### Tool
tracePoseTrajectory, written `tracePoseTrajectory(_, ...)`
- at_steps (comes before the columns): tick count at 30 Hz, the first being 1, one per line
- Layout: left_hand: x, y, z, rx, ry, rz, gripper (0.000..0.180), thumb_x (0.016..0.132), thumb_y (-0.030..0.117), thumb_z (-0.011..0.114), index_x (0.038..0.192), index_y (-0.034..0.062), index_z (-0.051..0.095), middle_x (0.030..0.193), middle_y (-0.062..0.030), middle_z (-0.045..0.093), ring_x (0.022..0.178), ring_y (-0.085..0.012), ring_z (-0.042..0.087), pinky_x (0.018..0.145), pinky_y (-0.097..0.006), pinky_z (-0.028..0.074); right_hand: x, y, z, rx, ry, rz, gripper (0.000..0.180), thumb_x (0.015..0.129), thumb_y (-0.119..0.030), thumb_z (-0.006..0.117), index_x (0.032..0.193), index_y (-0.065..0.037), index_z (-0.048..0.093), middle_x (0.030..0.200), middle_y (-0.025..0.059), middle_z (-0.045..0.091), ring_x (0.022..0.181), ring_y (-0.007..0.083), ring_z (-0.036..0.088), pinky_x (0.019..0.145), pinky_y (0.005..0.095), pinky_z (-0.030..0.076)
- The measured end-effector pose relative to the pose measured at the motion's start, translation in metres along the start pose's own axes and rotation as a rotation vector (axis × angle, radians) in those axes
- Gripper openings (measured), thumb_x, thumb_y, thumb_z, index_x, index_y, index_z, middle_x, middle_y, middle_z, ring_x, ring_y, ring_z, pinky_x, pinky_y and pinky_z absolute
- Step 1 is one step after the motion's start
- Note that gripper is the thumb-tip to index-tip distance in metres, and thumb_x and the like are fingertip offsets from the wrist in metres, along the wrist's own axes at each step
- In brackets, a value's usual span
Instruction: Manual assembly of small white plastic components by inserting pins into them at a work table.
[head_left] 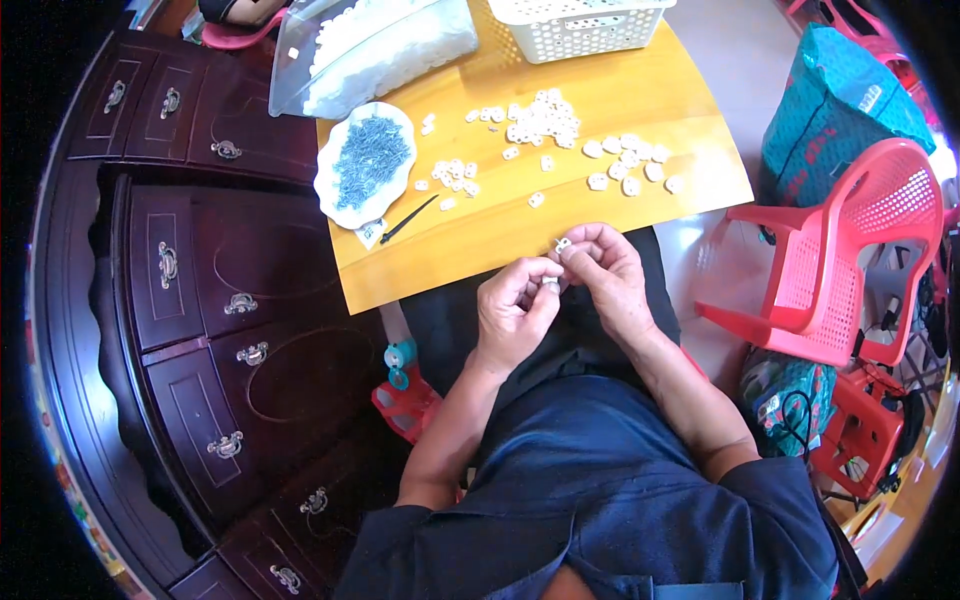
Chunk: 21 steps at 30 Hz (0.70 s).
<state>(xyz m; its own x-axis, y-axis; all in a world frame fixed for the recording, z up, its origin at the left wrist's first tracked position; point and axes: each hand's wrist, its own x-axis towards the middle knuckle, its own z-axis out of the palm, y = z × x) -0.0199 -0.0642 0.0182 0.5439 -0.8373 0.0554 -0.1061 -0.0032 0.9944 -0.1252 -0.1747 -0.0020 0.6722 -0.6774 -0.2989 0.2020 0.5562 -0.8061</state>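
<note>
My left hand [516, 310] and my right hand [606, 276] meet just below the near edge of a small wooden table [600, 100]. Both pinch a small white plastic piece [560, 246] between their fingertips; a second tiny bit shows at the left fingertips [549, 285]. Several similar white pieces [545, 118] lie scattered on the table. A white dish of small blue-grey pins [368, 158] stands at the table's left. A thin black tool [408, 220] lies beside the dish.
A dark wooden chest of drawers [200, 280] fills the left. A clear bag of white pieces [385, 45] and a white basket [580, 25] sit at the table's far side. A red plastic chair [850, 250] and a teal bag [840, 100] stand to the right.
</note>
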Motion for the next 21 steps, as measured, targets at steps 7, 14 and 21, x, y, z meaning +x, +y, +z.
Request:
tracePoseTrajectory(7, 0.000, 0.000, 0.004, 0.024, 0.000, -0.010, 0.020, 0.090, -0.004, 0.070, 0.110, 0.0001, 0.069, 0.089, -0.0053, 0.073, 0.074, -0.0064, 0.068, 0.064, -0.022, 0.054, 0.000, 0.003, -0.005, 0.026, -0.025, -0.011, 0.012, 0.099, -0.008, 0.064, 0.110, -0.004, 0.061, 0.094, 0.0038, 0.070, 0.077, 0.0070, 0.063, 0.070, 0.0203, 0.051)
tracePoseTrajectory(14, 0.010, 0.008, -0.003, 0.320, -0.039, 0.224, 0.011, 0.090, 0.006, 0.074, 0.099, 0.0007, 0.071, 0.082, -0.0096, 0.070, 0.070, -0.0166, 0.068, 0.063, -0.028, 0.053, 0.000, 0.004, 0.001, 0.094, -0.014, -0.042, 0.012, 0.099, -0.007, 0.063, 0.111, -0.004, 0.061, 0.095, 0.0052, 0.072, 0.077, 0.0070, 0.063, 0.068, 0.0199, 0.049)
tracePoseTrajectory(21, 0.004, -0.001, -0.013, 0.140, 0.070, -0.011, 0.013, 0.098, 0.006, 0.067, 0.108, -0.0018, 0.066, 0.089, -0.0057, 0.069, 0.068, -0.0082, 0.061, 0.061, -0.022, 0.050, -0.004, -0.003, 0.002, 0.027, -0.035, 0.025, 0.014, 0.097, -0.006, 0.064, 0.110, -0.002, 0.061, 0.094, 0.0035, 0.071, 0.079, 0.0057, 0.063, 0.071, 0.0195, 0.050)
